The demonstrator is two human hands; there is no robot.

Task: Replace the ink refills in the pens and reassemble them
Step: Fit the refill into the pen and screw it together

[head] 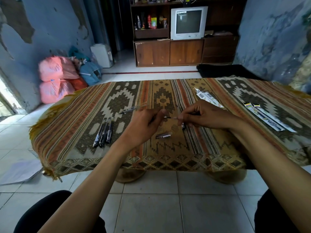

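- Desk (168,158): centre of frame.
- Three pens (103,132): side by side on the desk, left of centre.
- Loose pen (133,109): behind the three pens.
- Refill packets (267,117): on the desk, right of frame.
- Opened packet (208,97): on the desk, left of the refill packets.
- Pen cap (163,135): at centre, below both hands.
- Television (188,22): on a cabinet (168,52), top centre.
- Bags (57,78): on the floor, upper left.

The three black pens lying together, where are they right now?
In the head view the three black pens lie side by side on the patterned cloth, left of the left hand, just below a clear pen.
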